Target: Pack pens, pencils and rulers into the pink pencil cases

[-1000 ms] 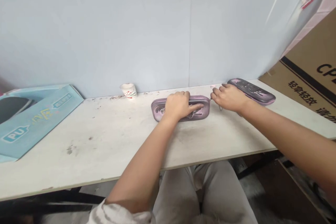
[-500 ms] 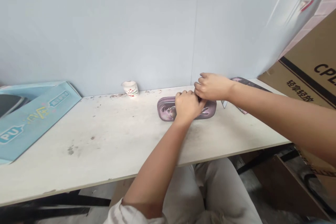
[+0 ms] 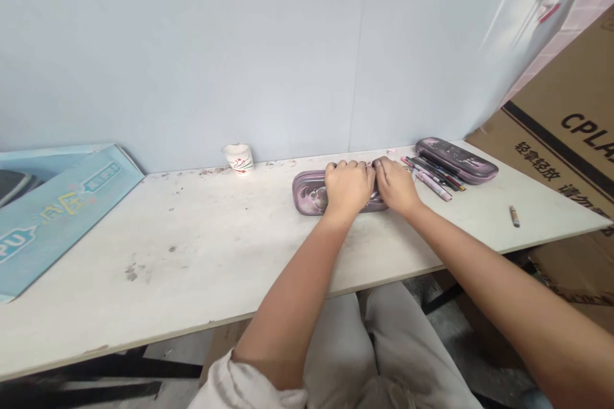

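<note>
A purple pencil case [image 3: 307,193] lies flat near the far edge of the white table [image 3: 206,255]. My left hand [image 3: 348,188] rests on top of it with the fingers curled over its far edge. My right hand [image 3: 396,184] lies on the case's right end, fingers bent and touching the left hand's fingers. Both hands press on the case; its right half is hidden under them. Just to the right lie several pens [image 3: 432,176] beside a second purple case [image 3: 458,160].
A small paper cup [image 3: 238,157] stands by the wall. A light blue box [image 3: 57,204] lies at the table's left end. A short brown stick [image 3: 513,215] lies near the right front edge. Cardboard boxes [image 3: 566,140] stand at the right. My knees are under the table.
My right hand came down from above the case's far edge onto its right end, beside the left hand. The pens by the second case are now uncovered.
</note>
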The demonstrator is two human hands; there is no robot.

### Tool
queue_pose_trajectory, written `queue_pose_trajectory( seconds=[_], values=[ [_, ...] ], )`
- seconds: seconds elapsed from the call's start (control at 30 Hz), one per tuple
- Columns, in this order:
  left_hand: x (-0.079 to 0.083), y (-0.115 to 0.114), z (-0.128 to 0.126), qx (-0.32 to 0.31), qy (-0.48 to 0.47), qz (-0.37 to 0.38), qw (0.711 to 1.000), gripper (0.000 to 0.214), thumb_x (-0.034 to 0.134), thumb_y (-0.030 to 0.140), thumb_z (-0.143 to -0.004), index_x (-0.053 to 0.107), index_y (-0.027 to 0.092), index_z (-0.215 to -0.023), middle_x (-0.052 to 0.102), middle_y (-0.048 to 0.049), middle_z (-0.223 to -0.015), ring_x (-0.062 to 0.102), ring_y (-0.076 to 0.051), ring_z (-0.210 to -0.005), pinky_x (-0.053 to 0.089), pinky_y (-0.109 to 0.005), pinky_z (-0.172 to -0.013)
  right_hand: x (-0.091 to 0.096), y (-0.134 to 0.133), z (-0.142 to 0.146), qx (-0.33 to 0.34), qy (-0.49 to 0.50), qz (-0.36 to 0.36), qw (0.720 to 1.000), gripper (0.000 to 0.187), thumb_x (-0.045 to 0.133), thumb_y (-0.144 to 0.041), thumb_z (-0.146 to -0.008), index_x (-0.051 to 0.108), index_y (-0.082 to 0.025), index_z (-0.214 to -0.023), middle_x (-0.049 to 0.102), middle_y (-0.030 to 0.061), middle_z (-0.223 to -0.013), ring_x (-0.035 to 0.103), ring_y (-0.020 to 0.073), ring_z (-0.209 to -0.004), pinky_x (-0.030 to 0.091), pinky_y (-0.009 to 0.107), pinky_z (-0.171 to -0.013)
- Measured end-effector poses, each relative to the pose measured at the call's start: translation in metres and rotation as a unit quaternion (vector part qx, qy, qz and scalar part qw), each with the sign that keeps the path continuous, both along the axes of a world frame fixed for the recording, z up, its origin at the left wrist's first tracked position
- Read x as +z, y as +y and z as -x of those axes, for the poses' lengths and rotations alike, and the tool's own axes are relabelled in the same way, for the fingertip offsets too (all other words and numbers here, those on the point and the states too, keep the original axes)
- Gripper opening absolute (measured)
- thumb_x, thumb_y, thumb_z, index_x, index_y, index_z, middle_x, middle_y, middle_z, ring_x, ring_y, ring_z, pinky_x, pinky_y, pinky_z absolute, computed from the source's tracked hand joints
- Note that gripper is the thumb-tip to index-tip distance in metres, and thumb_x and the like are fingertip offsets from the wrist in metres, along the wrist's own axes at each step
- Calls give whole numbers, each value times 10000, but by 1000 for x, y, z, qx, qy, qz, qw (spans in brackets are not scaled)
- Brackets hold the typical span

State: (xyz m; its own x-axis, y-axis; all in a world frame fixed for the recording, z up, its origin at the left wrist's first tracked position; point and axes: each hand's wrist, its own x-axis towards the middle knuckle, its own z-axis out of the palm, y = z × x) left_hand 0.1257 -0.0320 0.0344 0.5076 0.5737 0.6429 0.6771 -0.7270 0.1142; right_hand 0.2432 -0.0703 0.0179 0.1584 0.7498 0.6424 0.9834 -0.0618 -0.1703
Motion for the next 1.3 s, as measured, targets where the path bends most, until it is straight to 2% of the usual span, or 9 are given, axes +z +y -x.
queue_pose_trajectory(
  seconds=[0.23, 0.37, 0.5, 0.63, 0.77, 0.9, 1.03, 1.17, 1.3],
  values=[
    [0, 15, 43, 63, -18, 4, 998, 451, 249, 293, -906, 672, 139, -897, 677, -123, -896, 565, -252, -922, 283, -419, -883, -15, 12, 20, -8, 47, -90, 995, 372, 152, -276, -923, 506, -170, -883, 589, 96, -794, 516, 217, -783, 371, 319, -710],
    [-2, 34, 75, 121, -115, 100, 981, 441, 244, 271, -887, 638, 204, -1072, 658, -95, -1042, 538, -262, -1026, 347, -397, -883, -17, 14, 25, -3, 47, -102, 994, 355, 162, -272, -922, 500, -175, -880, 577, 89, -785, 502, 212, -773, 370, 318, -704],
    [-12, 51, 98, 140, -275, 259, 915, 464, 222, 271, -872, 604, 231, -1132, 626, -63, -1136, 535, -224, -1086, 395, -330, -891, -19, 14, 24, 3, 48, -107, 993, 347, 171, -272, -924, 501, -172, -882, 576, 86, -786, 501, 208, -780, 368, 311, -704],
    [-30, 49, 104, 199, -400, 345, 825, 444, 232, 283, -853, 654, 164, -921, 657, -113, -1026, 581, -233, -989, 433, -334, -845, -19, 13, 23, 8, 53, -104, 993, 366, 161, -282, -928, 505, -165, -887, 579, 89, -779, 498, 210, -778, 365, 310, -696],
    [-33, 38, 98, 206, -420, 351, 811, 417, 234, 309, -859, 615, 148, -808, 670, -123, -915, 612, -215, -866, 470, -321, -756, -17, 8, 21, 26, 72, -101, 992, 396, 145, -316, -932, 508, -160, -909, 592, 96, -818, 504, 209, -785, 366, 310, -700],
    [-3, 32, 74, 170, -437, 300, 831, 495, 157, 375, -899, 598, 152, -870, 661, -105, -963, 611, -182, -893, 467, -282, -760, -13, -4, 10, 30, 119, -55, 991, 430, 166, -400, -925, 505, -141, -984, 614, 115, -889, 531, 232, -834, 376, 323, -706],
    [46, 17, 28, 107, -318, 177, 925, 561, 108, 383, -920, 619, 157, -870, 665, -110, -913, 605, -210, -904, 433, -305, -803, 1, -17, -9, 48, 152, -28, 987, 488, 180, -475, -906, 493, -133, -1059, 620, 143, -951, 552, 271, -897, 381, 361, -749],
    [79, -15, -29, 12, -175, 53, 983, 528, 122, 366, -934, 605, 157, -972, 640, -101, -930, 582, -196, -903, 411, -290, -799, 32, -29, -32, 59, 232, -91, 967, 509, 191, -524, -891, 456, -155, -1122, 616, 144, -1017, 564, 270, -942, 395, 351, -752],
    [88, -46, -75, -67, -95, -42, 992, 450, 178, 367, -936, 582, 185, -1014, 612, -69, -926, 537, -185, -903, 388, -286, -793, 63, -45, -61, 96, 268, -198, 938, 446, 283, -555, -864, 474, -200, -1054, 630, 82, -973, 577, 205, -899, 408, 294, -752]
  ],
)
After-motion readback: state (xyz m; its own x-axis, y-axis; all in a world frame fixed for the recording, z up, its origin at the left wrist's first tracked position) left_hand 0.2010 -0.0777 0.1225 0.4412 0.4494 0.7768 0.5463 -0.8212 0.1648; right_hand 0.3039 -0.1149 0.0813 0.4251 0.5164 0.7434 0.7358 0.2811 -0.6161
